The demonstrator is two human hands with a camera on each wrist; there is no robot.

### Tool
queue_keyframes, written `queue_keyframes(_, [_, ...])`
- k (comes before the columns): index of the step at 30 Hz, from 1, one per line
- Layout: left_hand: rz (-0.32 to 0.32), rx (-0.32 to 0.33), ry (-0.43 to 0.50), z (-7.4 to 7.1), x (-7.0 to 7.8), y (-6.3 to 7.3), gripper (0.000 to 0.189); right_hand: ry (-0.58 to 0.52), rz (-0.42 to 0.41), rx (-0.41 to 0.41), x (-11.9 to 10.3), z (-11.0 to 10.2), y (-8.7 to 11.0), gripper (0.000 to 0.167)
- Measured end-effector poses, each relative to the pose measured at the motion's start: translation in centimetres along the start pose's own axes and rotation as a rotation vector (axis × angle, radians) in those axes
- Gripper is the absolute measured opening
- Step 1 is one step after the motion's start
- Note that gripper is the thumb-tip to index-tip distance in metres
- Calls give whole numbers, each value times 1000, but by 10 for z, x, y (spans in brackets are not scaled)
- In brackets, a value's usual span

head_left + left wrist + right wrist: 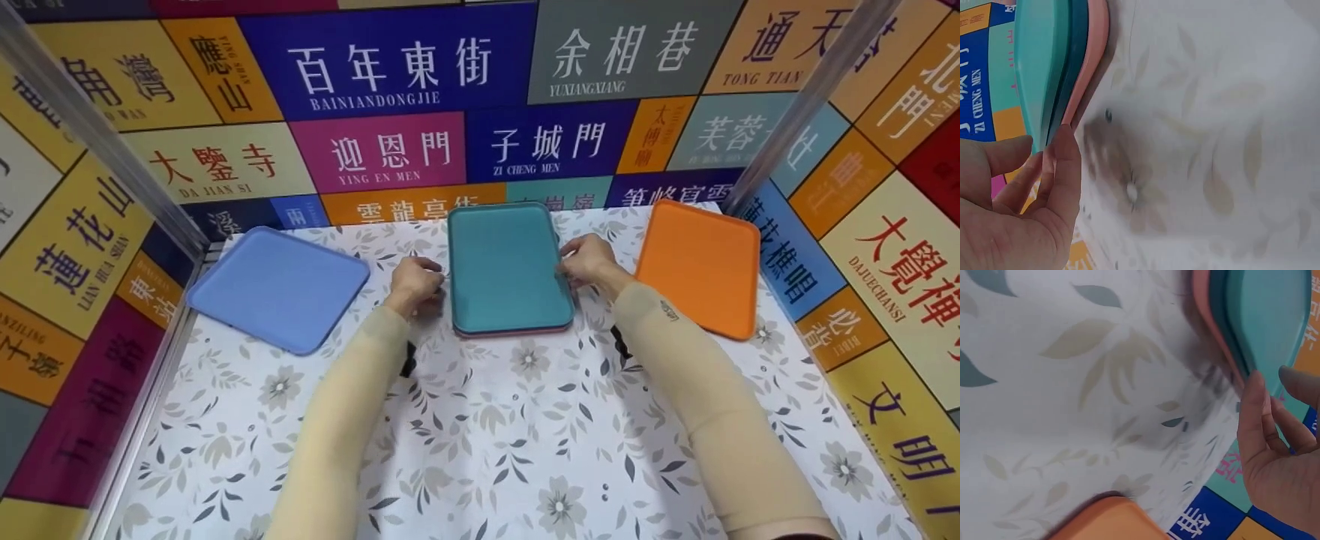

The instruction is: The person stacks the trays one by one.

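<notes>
A teal tray (510, 266) lies on top of a neat stack at the middle back of the table. Beneath it are a dark blue-green tray (1068, 62) and a pink tray (1095, 48), whose edges show in both wrist views. My left hand (417, 283) is beside the stack's left edge, fingers bent toward the rim; the head view shows a narrow gap. On the opposite side my right hand (591, 259) has its fingertips at the stack's edge. In the right wrist view, its thumb and fingers stand on either side of the trays' rim.
A blue tray (277, 291) lies turned at the left, and an orange tray (699, 266) leans its length along the right side. Both rest on the flower-patterned tablecloth (517, 435). Panels with lettering (390, 67) wall in the back and sides.
</notes>
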State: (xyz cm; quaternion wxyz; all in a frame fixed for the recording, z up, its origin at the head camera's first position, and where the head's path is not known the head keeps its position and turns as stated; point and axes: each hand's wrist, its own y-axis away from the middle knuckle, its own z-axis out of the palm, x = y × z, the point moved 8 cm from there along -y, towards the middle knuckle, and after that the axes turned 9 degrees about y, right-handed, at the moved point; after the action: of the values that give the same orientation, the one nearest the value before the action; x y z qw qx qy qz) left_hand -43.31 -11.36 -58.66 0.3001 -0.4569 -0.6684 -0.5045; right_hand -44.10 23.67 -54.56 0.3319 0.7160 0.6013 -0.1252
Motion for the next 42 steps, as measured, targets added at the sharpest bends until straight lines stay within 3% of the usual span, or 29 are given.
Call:
queue_keyframes(4, [-13,-22,50,-18,10,20,37,10,-51,-29,-20,-2,6,39])
queue_keyframes(5, [-39,-21,43,-21,16,31,39,5,-58,-38,-25,-2,8,39])
queue_keyframes(16, [-32,-102,92,-59,17,41,48,-147,-85,-129,-74,31,19,38])
queue_keyframes(22, [-29,-83,112,-85,18,44,49,-185,-100,-181,-100,48,26,38])
queue_keyframes(33, [-15,-26,134,-153,-2,59,52,-351,-85,-214,-139,83,35,35])
queue_keyframes(42, [-49,45,193,-201,-26,68,57,-436,-84,-235,-159,106,33,42])
